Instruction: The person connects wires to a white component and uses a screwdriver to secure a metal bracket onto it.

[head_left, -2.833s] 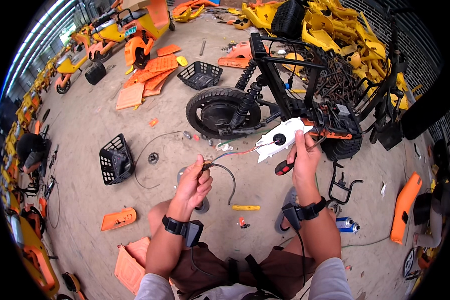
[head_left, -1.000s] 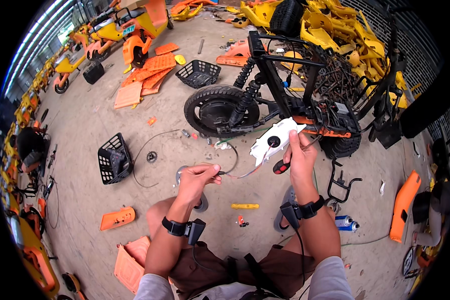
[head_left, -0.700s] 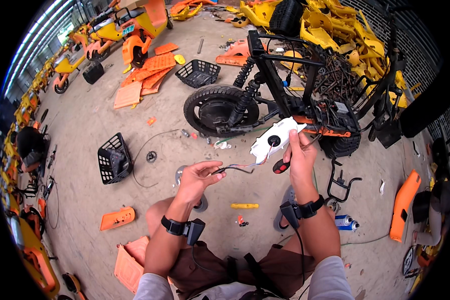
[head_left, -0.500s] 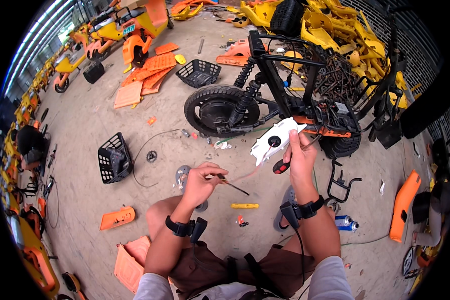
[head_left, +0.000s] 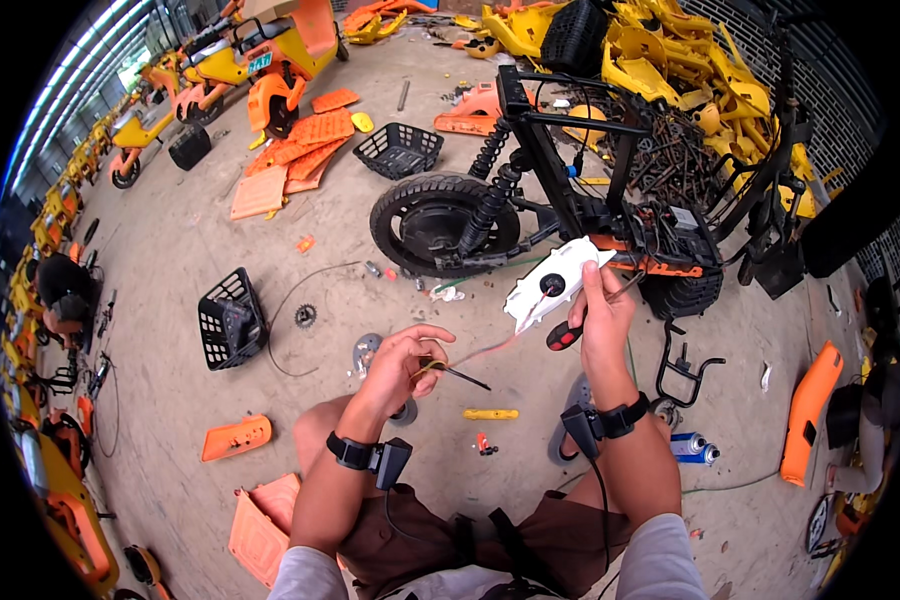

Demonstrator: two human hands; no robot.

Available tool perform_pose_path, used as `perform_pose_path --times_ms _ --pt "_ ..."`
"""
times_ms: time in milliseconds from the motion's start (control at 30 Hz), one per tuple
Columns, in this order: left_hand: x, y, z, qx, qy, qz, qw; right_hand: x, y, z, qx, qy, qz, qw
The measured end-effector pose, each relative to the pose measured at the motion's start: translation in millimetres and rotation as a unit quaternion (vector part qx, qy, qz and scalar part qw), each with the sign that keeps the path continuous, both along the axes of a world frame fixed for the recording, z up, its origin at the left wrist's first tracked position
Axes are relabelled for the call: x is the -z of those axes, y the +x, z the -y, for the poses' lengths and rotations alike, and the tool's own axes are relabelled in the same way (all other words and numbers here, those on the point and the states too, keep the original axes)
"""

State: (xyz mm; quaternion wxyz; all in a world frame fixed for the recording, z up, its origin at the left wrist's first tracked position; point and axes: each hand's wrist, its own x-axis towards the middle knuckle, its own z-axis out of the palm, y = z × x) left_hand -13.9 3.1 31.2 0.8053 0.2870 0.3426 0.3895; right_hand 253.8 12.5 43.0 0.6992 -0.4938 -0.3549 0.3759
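A white plastic lamp housing [head_left: 573,262] with a round black fitting on its face is gripped at its right end by my right hand [head_left: 606,312]. That hand also has a screwdriver [head_left: 565,338] with a black and red handle tucked in its palm. Thin reddish wires [head_left: 494,348] run from the black fitting down to my left hand [head_left: 406,368]. Its thumb and fingers close on the wire lead [head_left: 462,377], whose black end sticks out to the right. Some fingers are raised. Behind the housing stands a stripped black scooter frame [head_left: 560,170] with its wheel.
Black baskets [head_left: 232,335] [head_left: 398,150] and orange panels [head_left: 300,150] lie on the floor. Yellow panels [head_left: 660,60] pile up at the back right. Blue spray cans [head_left: 692,448] and a bent black bracket [head_left: 682,365] sit right of my legs. Another person [head_left: 62,288] crouches far left.
My left hand has turned slightly and its fingers have spread more around the lead. The wires look tauter toward the housing. My right hand has barely moved.
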Motion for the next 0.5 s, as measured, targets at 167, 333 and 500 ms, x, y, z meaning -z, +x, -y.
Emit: perform_pose_path --times_ms 167,333,500 --pt "12 0 -2 0.056 0.031 -0.018 0.998 0 3 0 0.003 0.006 -0.011 1.000" --pt "12 -6 3 0.182 0.072 -0.049 0.979 1 2 -2 -0.004 -0.019 -0.013 1.000" --pt "11 -8 3 0.291 0.081 -0.053 0.952 -1 -4 -3 0.044 -0.022 -0.004 0.999"
